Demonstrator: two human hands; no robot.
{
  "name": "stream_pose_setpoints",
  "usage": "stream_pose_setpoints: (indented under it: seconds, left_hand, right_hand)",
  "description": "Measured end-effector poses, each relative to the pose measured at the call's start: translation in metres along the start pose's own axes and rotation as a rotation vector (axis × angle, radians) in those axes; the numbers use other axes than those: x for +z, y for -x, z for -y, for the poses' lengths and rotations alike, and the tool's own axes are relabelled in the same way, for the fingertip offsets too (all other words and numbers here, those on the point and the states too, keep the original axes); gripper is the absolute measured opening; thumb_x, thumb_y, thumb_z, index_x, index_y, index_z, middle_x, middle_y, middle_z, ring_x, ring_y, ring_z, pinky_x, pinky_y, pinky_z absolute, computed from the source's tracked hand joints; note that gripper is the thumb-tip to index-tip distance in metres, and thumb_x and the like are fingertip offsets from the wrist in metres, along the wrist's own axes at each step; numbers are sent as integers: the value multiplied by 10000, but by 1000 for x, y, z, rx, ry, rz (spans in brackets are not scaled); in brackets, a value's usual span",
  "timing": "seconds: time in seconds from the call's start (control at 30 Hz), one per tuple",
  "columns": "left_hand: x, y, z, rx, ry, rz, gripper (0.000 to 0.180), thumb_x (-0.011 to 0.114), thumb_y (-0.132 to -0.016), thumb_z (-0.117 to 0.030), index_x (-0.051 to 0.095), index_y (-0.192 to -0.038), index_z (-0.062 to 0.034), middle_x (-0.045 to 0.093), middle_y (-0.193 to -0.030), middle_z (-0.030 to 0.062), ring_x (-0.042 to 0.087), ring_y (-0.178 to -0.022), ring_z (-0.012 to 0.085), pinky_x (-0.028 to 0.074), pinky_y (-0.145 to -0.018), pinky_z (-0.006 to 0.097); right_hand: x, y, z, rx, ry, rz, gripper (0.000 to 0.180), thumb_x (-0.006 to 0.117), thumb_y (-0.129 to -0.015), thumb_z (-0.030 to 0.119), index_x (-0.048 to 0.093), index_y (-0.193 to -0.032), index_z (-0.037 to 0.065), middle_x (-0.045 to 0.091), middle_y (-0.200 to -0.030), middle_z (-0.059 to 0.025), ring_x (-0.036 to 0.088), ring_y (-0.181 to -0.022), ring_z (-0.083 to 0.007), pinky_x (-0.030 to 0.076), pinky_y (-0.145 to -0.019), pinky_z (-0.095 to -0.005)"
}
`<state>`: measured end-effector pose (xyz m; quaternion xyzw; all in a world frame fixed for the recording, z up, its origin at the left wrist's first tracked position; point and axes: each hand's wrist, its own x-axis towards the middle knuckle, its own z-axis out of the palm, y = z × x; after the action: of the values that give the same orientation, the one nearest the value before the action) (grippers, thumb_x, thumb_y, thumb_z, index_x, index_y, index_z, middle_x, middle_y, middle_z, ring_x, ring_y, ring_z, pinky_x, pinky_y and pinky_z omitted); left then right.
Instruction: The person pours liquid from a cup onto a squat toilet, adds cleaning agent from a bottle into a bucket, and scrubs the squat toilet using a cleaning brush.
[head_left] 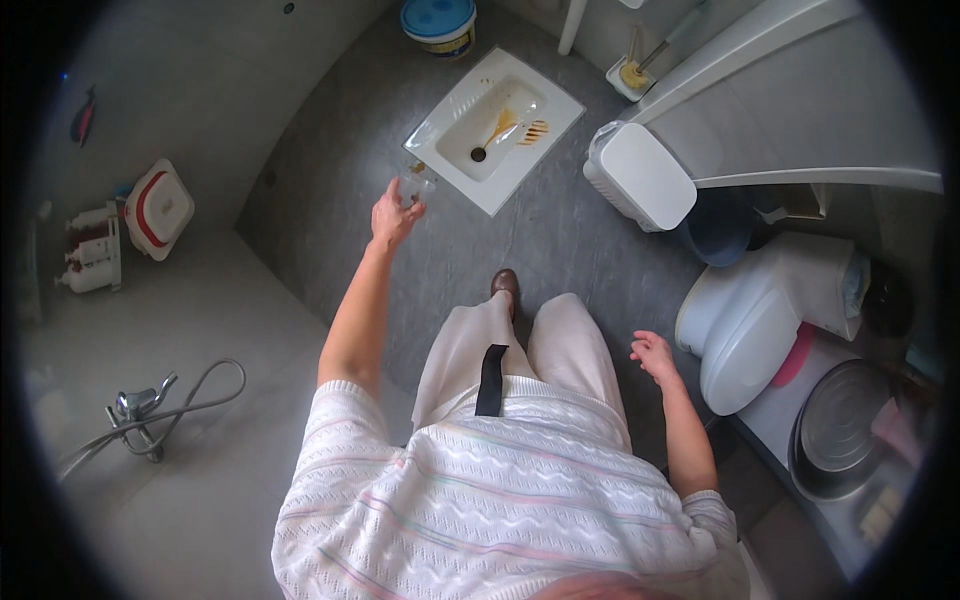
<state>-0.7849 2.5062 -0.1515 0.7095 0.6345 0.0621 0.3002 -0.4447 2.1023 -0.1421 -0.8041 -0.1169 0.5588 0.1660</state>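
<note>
My left hand [393, 217] is closed around a small clear cup [416, 187]. It holds the cup beside the near-left edge of a white squat toilet [455, 176] set in the floor. Some brown liquid [418, 167] shows at the cup's far side; whether it is inside or leaving the cup I cannot tell. Yellow-brown streaks [503, 124] lie in the basin near its dark drain hole [478, 154], with more brown marks on the right inner side. My right hand [652, 355] hangs empty at my right, its fingers loosely bent and partly apart.
A white bucket with a blue lid [440, 22] stands beyond the toilet. To the right are a lidded white bin [648, 178], a brush in a holder [634, 76] and a white lidded appliance [745, 350]. A shower tap with hose [140, 405] is on the left.
</note>
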Motion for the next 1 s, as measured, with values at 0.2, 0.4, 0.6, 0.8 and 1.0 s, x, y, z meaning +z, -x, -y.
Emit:
stream_pose_setpoints:
  seconds: [0.2,0.4,0.6,0.8,1.0]
  left_hand:
    - [-20,-75,-47,122,-114,-150,708,665,-624,-327,385,-1205,-32,589,-889,186,562,-874,325,443,-747,385]
    - [-71,-123,-114,80,-126,-209,705,660,-645,-359,379,-1216,-55,598,-927,161,564,-906,299,436,-785,360]
    - [-89,-157,-116,11,-70,-247,729,674,-631,-382,389,-1216,-53,599,-976,139,563,-936,272,429,-812,338]
    - [-82,-187,-115,101,-116,-271,721,683,-621,-365,401,-1213,-66,600,-977,132,565,-928,268,435,-802,341]
    - [-80,-226,-92,128,-184,-182,679,682,-618,-322,416,-1208,-116,598,-965,130,563,-921,276,445,-791,356]
  right_hand:
    - [0,-8,-6,47,68,31,368,541,-784,151,469,-1130,48,586,-870,-23,564,-658,-85,379,-455,-197]
    - [-37,-23,10,111,-6,-31,362,544,-752,121,501,-1090,-1,594,-780,-53,561,-596,-104,417,-482,-234]
    - [-83,-58,40,72,53,0,373,535,-772,161,469,-1127,70,583,-878,-27,560,-652,-87,381,-471,-222]
    - [-98,-72,66,86,41,-19,358,527,-780,148,471,-1123,62,578,-857,-24,551,-641,-84,372,-453,-210]
    - [-66,-65,104,88,13,-83,351,547,-765,126,499,-1085,-10,589,-772,-47,554,-601,-101,398,-470,-225]
